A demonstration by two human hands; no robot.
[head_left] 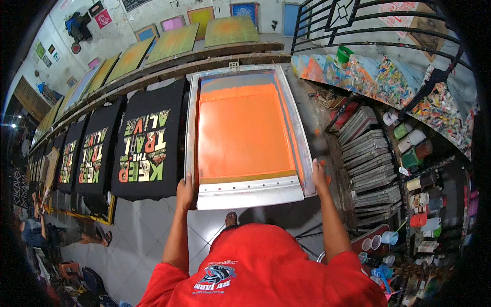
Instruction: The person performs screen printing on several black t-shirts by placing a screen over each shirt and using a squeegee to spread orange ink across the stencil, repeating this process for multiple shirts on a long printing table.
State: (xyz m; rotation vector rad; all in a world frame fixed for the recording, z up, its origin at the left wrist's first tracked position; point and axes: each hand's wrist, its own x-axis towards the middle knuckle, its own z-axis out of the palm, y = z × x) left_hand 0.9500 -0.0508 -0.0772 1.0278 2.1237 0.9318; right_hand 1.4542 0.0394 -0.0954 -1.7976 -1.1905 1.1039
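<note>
A metal-framed printing screen (238,128) lies in front of me, its mesh covered with bright orange ink. A wide silver metal bar (247,192) with a row of holes lies across its near end. My left hand (185,190) is closed on the left side of the frame near that end, and my right hand (319,175) is closed on the right side. Left of the screen lie printed black T-shirts (140,156) on boards in a row.
Stacked frames (368,174) and paint containers (417,158) line the right, below a paint-splattered board (383,92) and black railing. Yellow-green boards (230,30) stand beyond a wooden rail (153,66). Another person (36,230) is at the lower left above the tiled floor (143,235).
</note>
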